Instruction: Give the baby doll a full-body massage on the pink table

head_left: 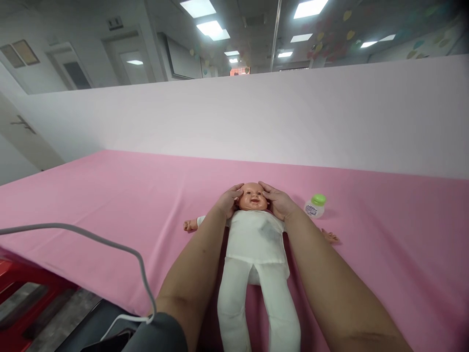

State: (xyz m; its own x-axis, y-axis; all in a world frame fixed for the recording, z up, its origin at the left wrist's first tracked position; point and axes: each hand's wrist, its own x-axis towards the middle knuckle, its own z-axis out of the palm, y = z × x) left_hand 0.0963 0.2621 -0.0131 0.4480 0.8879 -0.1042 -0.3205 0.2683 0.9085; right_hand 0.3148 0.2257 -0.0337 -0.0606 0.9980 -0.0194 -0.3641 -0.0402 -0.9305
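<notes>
Pink cloth covers the desk (120,195), and a plain white wall (256,117) stands along its far edge. Above it, a reflective window (227,39) shows lit rectangular ceiling panels (311,9) and pale doors. A door with a metal handle (25,124) lies beyond the far left corner; red furniture (36,293) stands below the near left edge, over a grey floor (54,320).

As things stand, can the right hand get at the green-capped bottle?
Probably yes. The right hand is on the side of the doll's head nearest the green-capped bottle, with only pink cloth visible between. It would likely have to leave the head first.
</notes>
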